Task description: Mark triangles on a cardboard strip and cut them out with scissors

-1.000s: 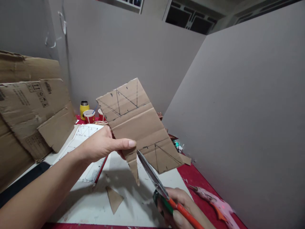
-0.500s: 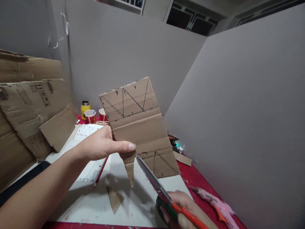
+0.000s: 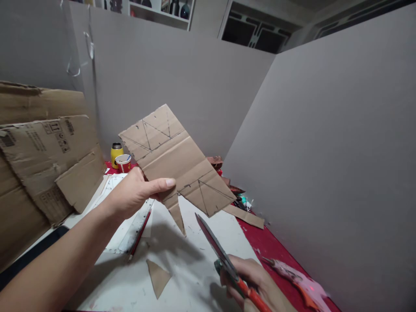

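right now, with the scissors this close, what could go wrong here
The left hand grips the cardboard sheet with its thumb right by the cut, so the scissors in the right hand could nick it if they slip.
The narrow pointed flap hangs beyond the thumb and might bend or tear.
The pink glue gun shows a red light; if it's hot, its nozzle near the right hand could burn.
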A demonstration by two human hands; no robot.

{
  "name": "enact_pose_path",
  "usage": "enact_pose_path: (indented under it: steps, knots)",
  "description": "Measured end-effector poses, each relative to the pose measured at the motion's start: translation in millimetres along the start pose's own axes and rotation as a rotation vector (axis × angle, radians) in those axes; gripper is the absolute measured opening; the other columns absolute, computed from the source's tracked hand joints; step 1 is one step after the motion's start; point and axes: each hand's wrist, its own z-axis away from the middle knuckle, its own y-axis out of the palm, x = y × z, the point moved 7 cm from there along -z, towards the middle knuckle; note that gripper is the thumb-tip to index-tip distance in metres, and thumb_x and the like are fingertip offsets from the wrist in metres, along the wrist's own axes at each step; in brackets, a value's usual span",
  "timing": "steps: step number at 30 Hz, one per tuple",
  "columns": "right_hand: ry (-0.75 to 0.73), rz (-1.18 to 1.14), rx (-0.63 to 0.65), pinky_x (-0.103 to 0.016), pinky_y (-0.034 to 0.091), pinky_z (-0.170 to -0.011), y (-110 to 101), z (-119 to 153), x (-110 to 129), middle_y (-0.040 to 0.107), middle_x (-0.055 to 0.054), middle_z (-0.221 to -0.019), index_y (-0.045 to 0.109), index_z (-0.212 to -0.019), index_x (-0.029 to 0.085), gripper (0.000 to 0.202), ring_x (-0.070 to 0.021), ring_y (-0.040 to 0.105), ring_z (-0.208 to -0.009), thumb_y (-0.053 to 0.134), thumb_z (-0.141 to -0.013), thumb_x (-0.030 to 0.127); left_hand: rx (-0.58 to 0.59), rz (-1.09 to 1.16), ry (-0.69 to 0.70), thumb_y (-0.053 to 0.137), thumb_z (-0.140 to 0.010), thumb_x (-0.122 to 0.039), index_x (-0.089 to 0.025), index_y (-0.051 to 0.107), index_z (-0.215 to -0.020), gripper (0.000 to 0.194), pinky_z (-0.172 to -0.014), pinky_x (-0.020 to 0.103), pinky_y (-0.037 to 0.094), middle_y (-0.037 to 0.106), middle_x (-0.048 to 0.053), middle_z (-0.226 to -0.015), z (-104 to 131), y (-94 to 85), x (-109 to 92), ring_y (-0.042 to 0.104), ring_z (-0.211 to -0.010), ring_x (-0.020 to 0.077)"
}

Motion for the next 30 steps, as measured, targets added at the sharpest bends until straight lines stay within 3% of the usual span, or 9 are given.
enact_pose_path:
  steps: [5,11,19,25,27,30]
  knots:
    - [0.02,0.058,0.002,-0.033,0.05,-0.067,3,-3,4,0.051,-0.001,-0.066,0.068,-0.089,0.017,0.074,-0.0212,0.053,-0.067,0.051,-0.074,0.088,-0.019,-0.024,-0.052,0.085,-0.071,-0.029,-0.017,0.059,-0.059,0.032,-0.053,0.025,0.041,0.047,-0.005,-0.055,1,-5.6,10,0.044,-0.053,0.0098]
    - [0.052,0.038,-0.06,-0.033,0.052,-0.067,7,-4,6,0.055,-0.004,-0.068,0.07,-0.092,0.016,0.075,-0.0247,0.058,-0.073,0.051,-0.075,0.087,0.104,0.002,-0.044,0.084,-0.074,-0.033,-0.014,0.071,-0.083,0.024,-0.061,0.026,0.045,0.063,0.001,-0.074,3,8.8,9,0.055,-0.066,0.0136]
    - [0.048,0.043,-0.081,-0.029,0.049,-0.062,7,-3,8,0.052,-0.002,-0.068,0.068,-0.084,0.019,0.061,-0.0199,0.051,-0.065,0.055,-0.079,0.079,0.166,-0.064,-0.098,0.081,-0.075,-0.035,-0.014,0.069,-0.072,0.024,-0.076,0.034,0.051,0.063,0.004,-0.071,5,13.7,16,0.061,-0.074,0.0192]
    - [0.049,0.118,-0.116,-0.03,0.049,-0.067,3,-4,22,0.053,-0.002,-0.073,0.066,-0.077,0.02,0.053,-0.0207,0.051,-0.069,0.057,-0.083,0.072,0.158,-0.085,-0.084,0.083,-0.072,-0.036,-0.015,0.065,-0.065,0.028,-0.061,0.027,0.045,0.06,0.0,-0.064,4,12.6,16,0.055,-0.062,0.0147]
    - [0.049,0.151,-0.1,-0.029,0.047,-0.066,4,-5,24,0.052,-0.002,-0.073,0.063,-0.075,0.02,0.053,-0.0203,0.049,-0.069,0.052,-0.086,0.07,0.155,-0.099,-0.089,0.083,-0.071,-0.036,-0.015,0.066,-0.065,0.028,-0.059,0.027,0.045,0.061,0.001,-0.065,3,12.2,17,0.055,-0.062,0.0147]
    - [-0.006,0.123,0.022,-0.024,0.038,-0.054,12,-10,20,0.042,0.002,-0.065,0.057,-0.075,0.02,0.053,-0.0147,0.04,-0.058,0.048,-0.087,0.071,0.162,-0.11,-0.088,0.083,-0.072,-0.036,-0.015,0.069,-0.069,0.025,-0.068,0.03,0.049,0.067,0.004,-0.073,4,13.2,15,0.061,-0.071,0.0183]
